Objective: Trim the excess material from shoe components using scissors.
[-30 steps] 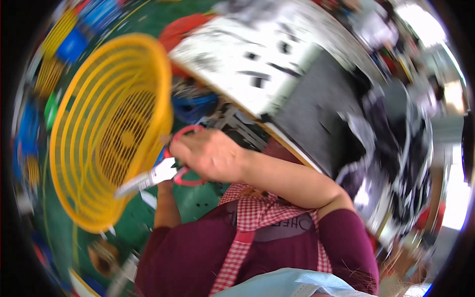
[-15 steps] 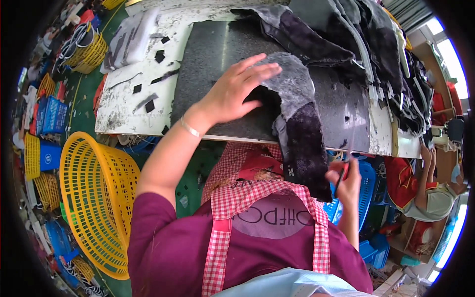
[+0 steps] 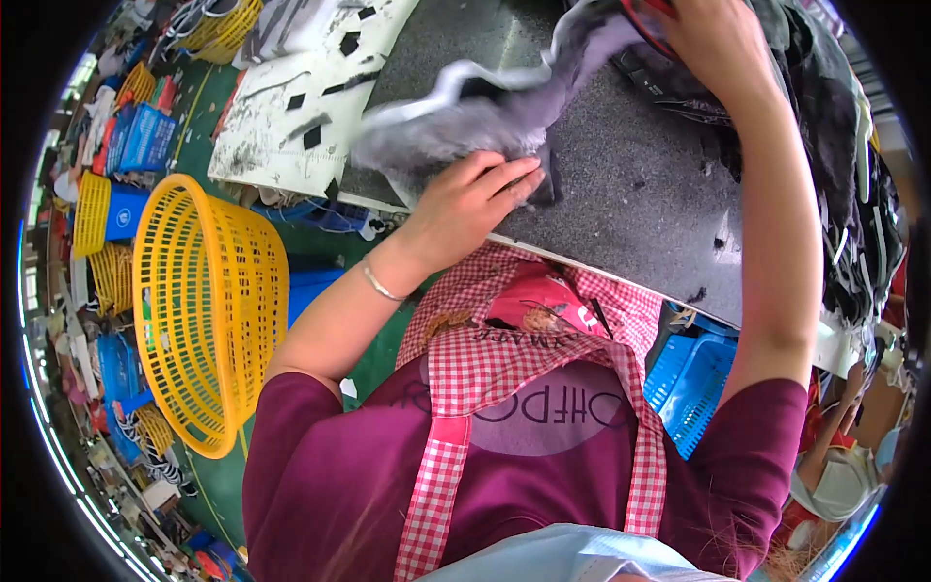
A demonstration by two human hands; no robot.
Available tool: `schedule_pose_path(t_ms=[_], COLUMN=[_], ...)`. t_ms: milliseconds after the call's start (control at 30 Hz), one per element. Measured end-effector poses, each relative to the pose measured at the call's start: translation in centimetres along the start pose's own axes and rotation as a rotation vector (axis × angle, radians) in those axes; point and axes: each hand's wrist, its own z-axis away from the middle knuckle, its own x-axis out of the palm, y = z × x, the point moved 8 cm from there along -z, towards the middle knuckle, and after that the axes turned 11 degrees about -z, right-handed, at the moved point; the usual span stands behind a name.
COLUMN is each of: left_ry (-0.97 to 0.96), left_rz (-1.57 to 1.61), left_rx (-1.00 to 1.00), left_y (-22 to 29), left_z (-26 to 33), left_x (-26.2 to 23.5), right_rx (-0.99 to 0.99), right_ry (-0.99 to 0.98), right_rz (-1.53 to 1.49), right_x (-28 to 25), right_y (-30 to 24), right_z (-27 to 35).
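While on grey fabric (image 3: 456,131), left hand (image 3: 465,199)

Bright, even daylight filled the scene, with little hard shadow on the dark speckled grey worktable (image 3: 630,194). The grey fuzzy fabric piece (image 3: 465,121) was smeared by motion blur. Fisheye distortion bent the yellow plastic mesh basket (image 3: 194,310) and crushed the rim clutter into a black surround.

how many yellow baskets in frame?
4, maybe more hidden in clutter. Big yellow basket on the floor left of the person; small one at far left; another at top left; a low one near the bottom left.
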Motion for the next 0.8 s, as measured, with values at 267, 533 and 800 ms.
schedule_pose_path(t_ms=[267,533,800], left_ry=[-0.096,-0.291,-0.19], left_rz=[0.371,0.381,0.246], left_rx=[-0.152,-0.113,-0.089], left_y=[-2.4,-3.6,-2.1], left_z=[-0.8,-2.7,-1.7], left_x=[1.6,2.7,2.2], right_rx=[0.143,0.189,0.105], right_ry=[-0.015,-0.382,-0.526], right_rz=[-0.595,-0.35,-0.383], right_x=[2.2,4.0,6.6], right_y=[-2.9,-1.4,-1.5], right_z=[10.8,16.8,16.2])
